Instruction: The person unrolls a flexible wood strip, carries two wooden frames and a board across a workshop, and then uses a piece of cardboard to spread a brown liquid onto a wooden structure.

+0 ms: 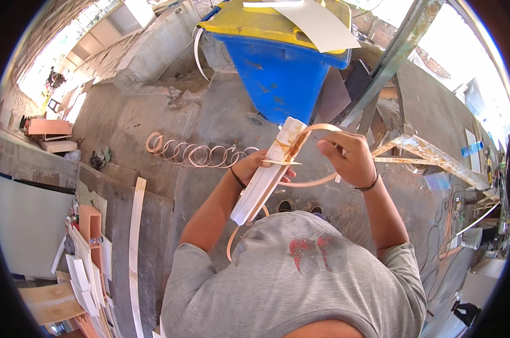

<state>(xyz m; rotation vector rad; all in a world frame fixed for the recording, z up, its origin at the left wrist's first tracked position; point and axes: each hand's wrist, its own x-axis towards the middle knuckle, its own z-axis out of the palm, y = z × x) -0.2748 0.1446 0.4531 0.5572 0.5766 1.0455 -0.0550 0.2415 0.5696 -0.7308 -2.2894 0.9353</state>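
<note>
In my left hand (251, 167) is a long white grooved block (259, 191), held at a slant in front of my chest with the fingers wrapped round behind it. Brown, glue-like stains mark its upper end. A thin pale flat piece (283, 163) crosses the block near my grip. My right hand (349, 159), to the right of the block, is closed on a narrow peach-coloured edging strip (322, 127). One stretch of the strip bends from the block's stained end to my right hand; another loops below toward my left hand. Loose coils of similar strip (196, 155) extend to the left.
A blue wheeled bin (274, 73) with a yellow lid stands ahead, white sheets (317, 25) lying on it. A rusty metal frame (435, 156) is at the right. White and wooden boards (86, 270) lean at the lower left. Cables (429, 242) trail on the floor at the right.
</note>
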